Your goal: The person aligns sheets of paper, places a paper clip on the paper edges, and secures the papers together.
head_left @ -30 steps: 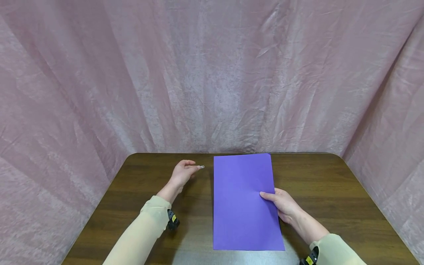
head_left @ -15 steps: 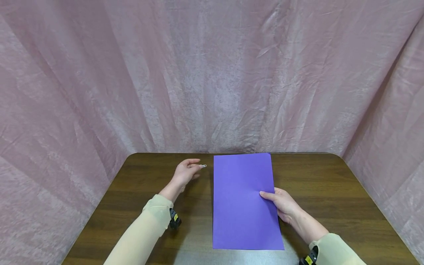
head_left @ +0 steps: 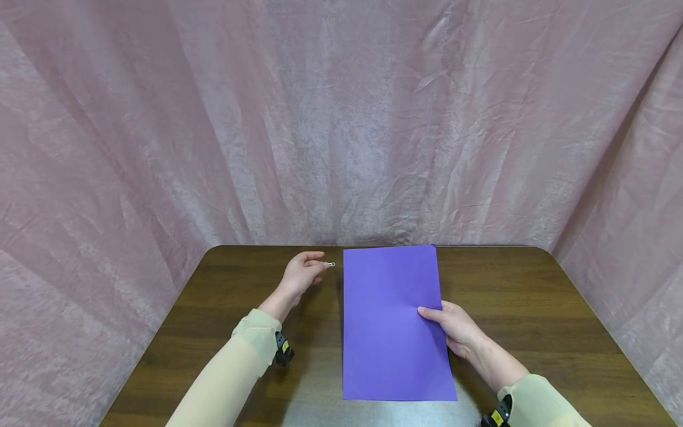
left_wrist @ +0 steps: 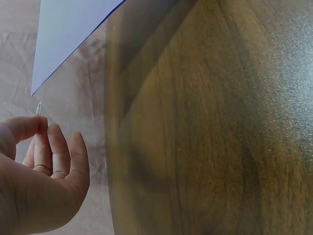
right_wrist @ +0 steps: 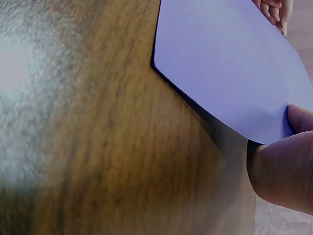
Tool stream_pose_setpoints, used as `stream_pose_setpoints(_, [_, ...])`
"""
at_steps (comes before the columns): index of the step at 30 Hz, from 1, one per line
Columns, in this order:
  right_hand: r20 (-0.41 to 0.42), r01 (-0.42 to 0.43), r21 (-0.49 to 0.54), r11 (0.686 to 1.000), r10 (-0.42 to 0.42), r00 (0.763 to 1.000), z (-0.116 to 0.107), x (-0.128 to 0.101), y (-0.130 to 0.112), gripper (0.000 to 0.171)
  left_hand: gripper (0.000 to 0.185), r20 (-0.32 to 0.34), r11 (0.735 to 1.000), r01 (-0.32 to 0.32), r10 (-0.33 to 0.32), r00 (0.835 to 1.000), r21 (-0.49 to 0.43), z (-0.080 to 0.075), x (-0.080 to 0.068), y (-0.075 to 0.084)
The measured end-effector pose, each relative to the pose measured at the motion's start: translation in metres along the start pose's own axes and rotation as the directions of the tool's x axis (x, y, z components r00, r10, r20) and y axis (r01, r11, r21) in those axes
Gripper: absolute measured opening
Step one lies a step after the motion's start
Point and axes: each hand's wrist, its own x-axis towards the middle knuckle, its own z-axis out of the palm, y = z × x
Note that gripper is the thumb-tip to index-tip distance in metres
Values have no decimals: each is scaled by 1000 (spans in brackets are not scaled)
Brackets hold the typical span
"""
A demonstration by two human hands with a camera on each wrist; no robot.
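Observation:
My left hand (head_left: pixel 300 276) pinches a small silver-white paper clip (head_left: pixel 331 264) between thumb and forefinger; the clip's looped end sticks out toward the right. In the left wrist view the clip (left_wrist: pixel 39 108) stands just short of a corner of the purple paper (left_wrist: pixel 73 36), with a small gap between them. My right hand (head_left: pixel 460 328) holds the purple paper (head_left: pixel 389 344) by its right edge, thumb on top and the other fingers behind the sheet. The right wrist view shows the near part of the sheet (right_wrist: pixel 215 73) raised over the table, casting a shadow.
A brown wood-grain table (head_left: pixel 512 284) with rounded far corners lies under both hands. Behind it hangs a pink velvet curtain (head_left: pixel 341 130), which also runs along both sides. Light glares off the table's near middle.
My left hand has moved slightly right and away from me, bringing the paper clip closer to the sheet's upper left corner. The right hand keeps its hold, and the paper stays nearly still.

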Motion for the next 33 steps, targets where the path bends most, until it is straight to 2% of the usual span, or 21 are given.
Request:
stream_pose_setpoints(9, [0, 12, -3, 1000, -12, 1000, 1, 1, -5, 17, 38, -18, 1000, -20, 20, 1000, -10, 2, 2, 5])
stream_pose_setpoints(15, [10, 29, 11, 1000, -29, 1000, 0, 1, -8, 9, 38, -6, 1000, -20, 20, 1000, 7, 1, 0, 13])
stream_pose_setpoints(29, [-2, 33, 13, 999, -33, 999, 1, 1, -13, 9, 42, 25, 1000, -7, 7, 1000, 26, 0, 1, 25])
stream_pose_setpoints(33, [1, 38, 8, 999, -38, 999, 1, 1, -14, 15, 40, 21, 999, -26, 25, 999, 22, 1, 2, 26])
